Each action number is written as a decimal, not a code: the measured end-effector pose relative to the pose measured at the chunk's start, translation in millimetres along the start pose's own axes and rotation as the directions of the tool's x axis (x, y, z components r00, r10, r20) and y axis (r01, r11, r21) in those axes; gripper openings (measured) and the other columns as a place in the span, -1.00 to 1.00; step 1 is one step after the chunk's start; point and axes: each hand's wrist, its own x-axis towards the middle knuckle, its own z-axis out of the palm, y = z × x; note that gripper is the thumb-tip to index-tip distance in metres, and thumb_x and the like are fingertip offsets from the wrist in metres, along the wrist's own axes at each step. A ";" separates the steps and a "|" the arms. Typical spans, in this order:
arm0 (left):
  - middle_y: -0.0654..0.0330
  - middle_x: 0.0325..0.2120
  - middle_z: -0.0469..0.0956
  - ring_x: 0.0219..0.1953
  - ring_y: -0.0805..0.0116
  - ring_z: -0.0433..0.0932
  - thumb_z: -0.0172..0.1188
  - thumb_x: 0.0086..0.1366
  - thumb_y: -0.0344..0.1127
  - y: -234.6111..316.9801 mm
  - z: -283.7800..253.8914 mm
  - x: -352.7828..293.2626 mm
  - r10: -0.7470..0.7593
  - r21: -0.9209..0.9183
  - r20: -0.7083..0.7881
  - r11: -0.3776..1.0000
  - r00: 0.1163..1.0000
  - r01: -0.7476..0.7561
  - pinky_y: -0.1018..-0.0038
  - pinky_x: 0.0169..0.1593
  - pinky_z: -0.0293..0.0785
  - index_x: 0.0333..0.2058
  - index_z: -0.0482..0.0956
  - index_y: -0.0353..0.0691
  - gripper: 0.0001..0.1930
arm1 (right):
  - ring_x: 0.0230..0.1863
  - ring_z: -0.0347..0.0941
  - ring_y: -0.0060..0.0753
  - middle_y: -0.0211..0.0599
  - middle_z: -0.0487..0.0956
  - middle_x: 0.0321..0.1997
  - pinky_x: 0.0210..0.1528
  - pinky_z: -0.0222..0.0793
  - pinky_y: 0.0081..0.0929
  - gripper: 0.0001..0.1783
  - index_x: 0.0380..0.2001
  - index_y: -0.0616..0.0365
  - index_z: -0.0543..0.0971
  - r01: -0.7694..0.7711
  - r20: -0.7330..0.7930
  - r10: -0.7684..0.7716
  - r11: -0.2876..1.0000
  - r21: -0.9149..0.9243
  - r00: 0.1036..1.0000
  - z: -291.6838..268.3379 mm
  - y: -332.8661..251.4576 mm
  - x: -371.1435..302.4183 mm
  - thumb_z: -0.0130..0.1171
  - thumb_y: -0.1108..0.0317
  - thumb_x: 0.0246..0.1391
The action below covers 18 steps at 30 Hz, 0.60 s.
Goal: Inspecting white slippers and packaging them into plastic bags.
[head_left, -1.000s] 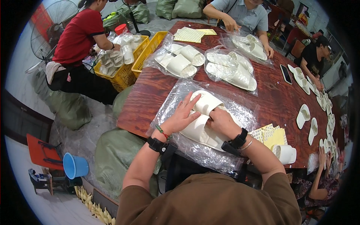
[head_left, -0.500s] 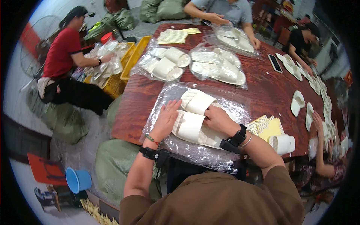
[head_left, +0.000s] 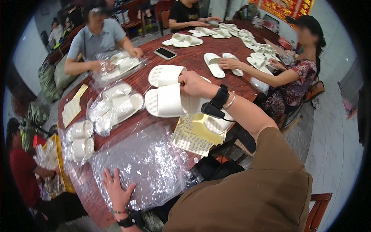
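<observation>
My right hand [head_left: 196, 84] is closed round the inner edges of a pair of white slide slippers [head_left: 164, 102], holding them side by side above the table. Their ridged toes point left. With fingers spread, my left hand [head_left: 119, 192] lies on a flat clear plastic bag [head_left: 145, 162] at the near table edge; it holds nothing. Yellow sticker sheets [head_left: 191, 135] lie under and to the near side of the lifted pair. Partly behind my right wrist, another white slipper [head_left: 218, 124] rests by the sheets.
Bagged slippers [head_left: 125, 105] and another bagged pair [head_left: 82, 144] lie left on the red-brown table [head_left: 148, 69]. A phone [head_left: 165, 53] lies farther back. Across the table a person in a grey-blue shirt handles a bagged pair; at right a person's hand [head_left: 231, 63] touches a loose slipper.
The view has swung to the right. My right hand has lifted the slippers off the plastic bag, up and to the right. My left hand has left the slippers and lies on the bag.
</observation>
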 end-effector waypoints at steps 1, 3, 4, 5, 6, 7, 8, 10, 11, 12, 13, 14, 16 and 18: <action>-0.19 0.48 -0.09 0.51 -0.27 -0.16 0.37 0.02 0.32 -1.9 3.3 3.4 -0.021 0.009 0.011 1.000 1.000 0.021 -0.16 0.47 -0.28 0.41 0.23 -0.14 0.07 | -0.28 0.57 0.10 0.09 0.60 -0.31 -0.23 0.49 -0.19 -0.84 -0.48 0.27 0.63 -0.059 -0.021 0.057 0.995 -0.078 0.998 -13.1 11.5 -1.9 0.31 0.38 -0.12; -0.19 0.48 -0.10 0.51 -0.27 -0.17 0.37 0.01 0.32 1.1 -0.2 3.1 -0.011 0.020 0.025 1.000 1.000 0.010 -0.18 0.47 -0.28 0.41 0.22 -0.15 0.08 | -0.32 0.57 0.10 0.10 0.60 -0.36 -0.25 0.49 -0.18 -0.84 -0.49 0.27 0.64 -0.085 -0.060 0.077 0.986 -0.143 0.995 -28.0 49.6 1.7 0.30 0.38 -0.13; -0.18 0.49 -0.10 0.51 -0.28 -0.18 0.37 0.01 0.33 3.6 -2.9 3.3 -0.028 0.038 0.044 0.999 0.999 0.026 -0.20 0.46 -0.28 0.41 0.21 -0.16 0.09 | -0.36 0.57 0.10 0.11 0.60 -0.41 -0.27 0.49 -0.17 -0.84 -0.49 0.28 0.64 -0.099 -0.080 0.085 0.977 -0.191 0.993 -33.4 72.5 3.7 0.28 0.39 -0.14; -0.19 0.48 -0.10 0.51 -0.28 -0.18 0.38 0.00 0.32 6.5 -4.5 3.2 -0.030 0.042 0.047 0.999 0.998 0.028 -0.20 0.46 -0.28 0.41 0.20 -0.17 0.10 | -0.39 0.59 0.08 0.12 0.60 -0.46 -0.30 0.50 -0.15 -0.85 -0.50 0.26 0.66 -0.170 -0.096 0.151 0.956 -0.239 0.984 -39.3 91.1 9.1 0.26 0.39 -0.15; -0.19 0.48 -0.10 0.51 -0.28 -0.18 0.38 0.00 0.32 4.7 -3.5 1.6 -0.031 0.047 0.048 0.999 0.998 0.028 -0.20 0.46 -0.28 0.41 0.20 -0.17 0.10 | -0.43 0.59 -0.06 0.07 0.62 -0.45 -0.34 0.48 -0.23 -0.87 -0.43 0.28 0.66 -0.299 -0.043 0.297 0.928 -0.223 0.954 -53.0 86.1 11.2 0.23 0.45 -0.07; -0.19 0.48 -0.10 0.51 -0.28 -0.18 0.38 0.00 0.32 1.7 -2.5 -1.5 -0.037 0.042 0.054 0.998 0.998 0.035 -0.20 0.46 -0.28 0.41 0.20 -0.18 0.10 | -0.45 0.60 -0.10 0.04 0.64 -0.46 -0.34 0.49 -0.25 -0.87 -0.42 0.26 0.67 -0.312 -0.086 0.301 0.934 -0.172 0.950 -56.2 98.0 14.8 0.23 0.44 -0.07; -0.19 0.48 -0.10 0.51 -0.27 -0.18 0.38 0.00 0.32 1.3 -1.7 -0.2 -0.033 0.033 0.053 0.999 0.998 0.032 -0.20 0.46 -0.28 0.41 0.20 -0.18 0.10 | -0.46 0.60 -0.13 0.00 0.65 -0.47 -0.34 0.50 -0.27 -0.86 -0.42 0.25 0.68 -0.323 -0.141 0.305 0.938 -0.128 0.942 -64.9 116.7 19.5 0.23 0.43 -0.07; -0.18 0.48 -0.09 0.51 -0.27 -0.18 0.38 0.00 0.31 1.6 -0.6 1.2 -0.020 0.040 0.049 0.999 0.999 0.018 -0.19 0.46 -0.28 0.41 0.20 -0.17 0.10 | -0.46 0.63 -0.19 -0.06 0.67 -0.49 -0.35 0.52 -0.29 -0.86 -0.43 0.24 0.69 -0.347 -0.201 0.307 0.915 -0.207 0.930 -78.7 152.8 32.8 0.23 0.42 -0.05; -0.18 0.48 -0.09 0.51 -0.27 -0.18 0.39 0.00 0.31 0.6 -0.8 -2.7 -0.027 0.048 0.050 0.999 0.998 0.025 -0.19 0.46 -0.28 0.41 0.20 -0.17 0.10 | -0.45 0.65 -0.19 -0.06 0.66 -0.51 -0.35 0.54 -0.29 -0.86 -0.45 0.26 0.69 -0.330 -0.257 0.265 0.909 -0.255 0.929 -80.8 159.4 37.1 0.21 0.42 -0.04; -0.18 0.48 -0.09 0.51 -0.27 -0.18 0.39 0.00 0.31 1.0 -0.1 0.7 -0.020 0.046 0.047 0.999 0.999 0.017 -0.19 0.46 -0.28 0.41 0.20 -0.17 0.10 | -0.20 0.65 0.07 0.06 0.69 -0.31 -0.07 0.55 -0.17 -0.70 -0.37 0.17 0.76 -0.467 -0.246 0.411 0.849 -0.249 0.878 -94.4 173.7 38.5 0.32 0.17 -0.09; -0.17 0.48 -0.09 0.51 -0.26 -0.18 0.39 0.00 0.31 1.3 1.7 4.9 -0.004 0.044 0.038 0.999 0.999 0.002 -0.19 0.46 -0.28 0.41 0.21 -0.17 0.10 | -0.17 0.65 0.07 0.08 0.69 -0.29 -0.04 0.55 -0.17 -0.67 -0.33 0.21 0.75 -0.467 -0.220 0.412 0.790 -0.398 0.884 -106.6 186.7 37.3 0.33 0.17 -0.07; -0.17 0.49 -0.09 0.51 -0.26 -0.18 0.39 -0.01 0.31 0.9 1.6 5.1 -0.001 0.046 0.031 0.999 1.000 0.000 -0.19 0.46 -0.28 0.41 0.21 -0.17 0.10 | -0.14 0.65 0.08 0.10 0.69 -0.26 -0.02 0.55 -0.16 -0.64 -0.30 0.24 0.74 -0.444 -0.183 0.414 0.720 -0.534 0.892 -108.3 191.1 38.3 0.34 0.16 -0.05; -0.16 0.49 -0.09 0.51 -0.26 -0.18 0.39 -0.01 0.31 3.2 1.3 6.5 -0.006 0.045 0.042 0.999 0.999 0.004 -0.19 0.46 -0.28 0.41 0.21 -0.17 0.10 | -0.12 0.62 0.14 0.17 0.67 -0.25 0.03 0.52 -0.12 -0.59 -0.33 0.31 0.71 -0.546 -0.255 0.485 0.693 -0.471 0.836 -103.6 198.2 23.9 0.38 0.11 -0.04; -0.16 0.49 -0.09 0.51 -0.25 -0.18 0.39 -0.01 0.32 1.5 1.8 5.2 -0.028 0.047 0.054 0.999 0.998 0.025 -0.19 0.46 -0.28 0.41 0.21 -0.17 0.10 | -0.05 0.59 0.13 0.15 0.66 -0.20 0.07 0.50 -0.10 -0.57 -0.17 0.33 0.68 -0.457 -0.224 0.399 0.791 -0.405 0.889 -77.7 185.8 24.4 0.37 0.19 -0.02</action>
